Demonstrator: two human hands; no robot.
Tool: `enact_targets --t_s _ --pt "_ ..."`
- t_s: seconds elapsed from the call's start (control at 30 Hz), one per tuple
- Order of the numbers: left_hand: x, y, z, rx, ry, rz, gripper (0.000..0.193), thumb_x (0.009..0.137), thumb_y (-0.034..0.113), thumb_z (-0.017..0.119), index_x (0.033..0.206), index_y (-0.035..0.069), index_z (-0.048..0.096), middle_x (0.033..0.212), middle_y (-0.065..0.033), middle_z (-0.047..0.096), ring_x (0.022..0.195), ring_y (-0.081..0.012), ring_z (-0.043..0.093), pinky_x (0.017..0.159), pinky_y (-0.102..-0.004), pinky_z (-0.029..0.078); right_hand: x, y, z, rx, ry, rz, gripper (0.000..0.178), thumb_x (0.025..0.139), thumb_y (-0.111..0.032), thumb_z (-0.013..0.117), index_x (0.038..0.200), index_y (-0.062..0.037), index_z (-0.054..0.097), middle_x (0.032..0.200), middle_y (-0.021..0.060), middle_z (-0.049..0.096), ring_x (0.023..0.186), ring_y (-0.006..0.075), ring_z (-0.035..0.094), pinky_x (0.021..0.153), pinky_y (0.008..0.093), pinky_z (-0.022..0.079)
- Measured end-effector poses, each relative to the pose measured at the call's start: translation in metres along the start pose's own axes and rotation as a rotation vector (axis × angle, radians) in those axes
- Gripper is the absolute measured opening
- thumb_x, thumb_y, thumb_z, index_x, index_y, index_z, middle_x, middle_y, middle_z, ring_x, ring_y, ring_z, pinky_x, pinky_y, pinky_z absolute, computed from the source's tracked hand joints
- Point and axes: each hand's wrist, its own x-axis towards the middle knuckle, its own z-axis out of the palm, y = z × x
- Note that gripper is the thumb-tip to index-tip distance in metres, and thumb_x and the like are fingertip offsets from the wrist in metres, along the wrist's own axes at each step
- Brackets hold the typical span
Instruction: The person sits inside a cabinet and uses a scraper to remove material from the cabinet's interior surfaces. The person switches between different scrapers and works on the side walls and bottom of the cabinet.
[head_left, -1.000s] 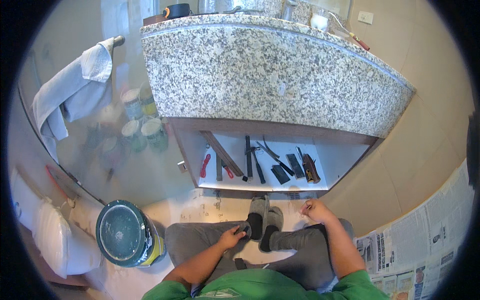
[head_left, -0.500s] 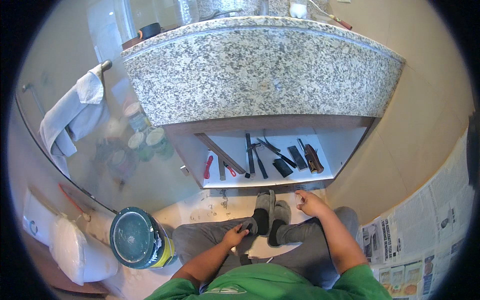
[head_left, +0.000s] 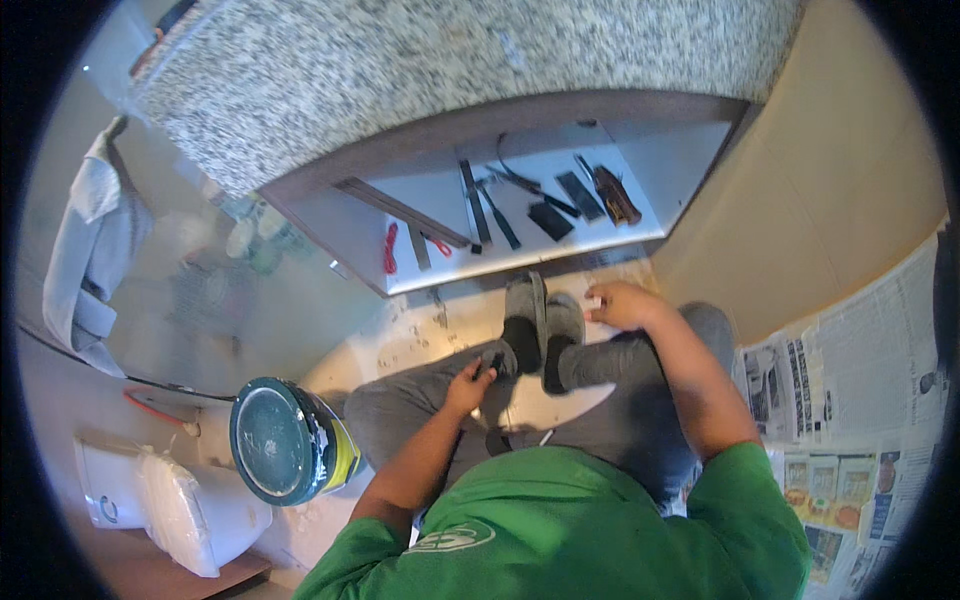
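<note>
My left hand is closed near my left knee, with a small dark object showing at its fingertips; its kind is unclear. My right hand hovers over my right shin with finger and thumb apart, nothing visible between them. Just beyond my feet, an open white-lined cabinet holds several tools. In it lie a hammer, a long flat bar, a bundle of red cord, a black block, a dark flat slab and a brown-and-black tool.
A speckled granite counter overhangs the cabinet. To my left stand a paint bucket with a dark green lid and a plastic-wrapped toilet. A towel hangs by the glass panel. Newspaper covers the right side.
The view has tipped downward, so the counter's top has left the picture and more of my green shirt shows. My hands keep roughly the same pose over my legs.
</note>
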Motion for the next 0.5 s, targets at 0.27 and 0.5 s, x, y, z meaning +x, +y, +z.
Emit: enact_targets --t_s 0.27,0.5 --pt "-0.001 0.006 -0.002 -0.03 0.01 -0.026 0.078 0.091 0.048 0.071 0.149 0.001 0.049 0.142 -0.0298 0.057 0.135 -0.0376 0.056 0.112 -0.0391 0.042 -0.004 -0.012 -0.012 -0.028 -0.032 0.0 0.054 0.093 -0.041 0.07 0.134 -0.0074 0.062 0.122 0.0225 0.069 0.114 0.039 0.066 0.099 0.0444 0.051" --pt "-0.002 0.012 -0.004 -0.013 0.001 -0.036 0.077 0.092 0.048 0.071 0.149 0.001 0.049 0.143 -0.0296 0.056 0.136 -0.0373 0.055 0.113 -0.0388 0.041 0.0 -0.01 -0.012 -0.014 -0.037 0.001 0.053 0.093 -0.041 0.07 0.133 -0.0079 0.063 0.124 0.0219 0.068 0.117 0.0382 0.065 0.101 0.0438 0.05"
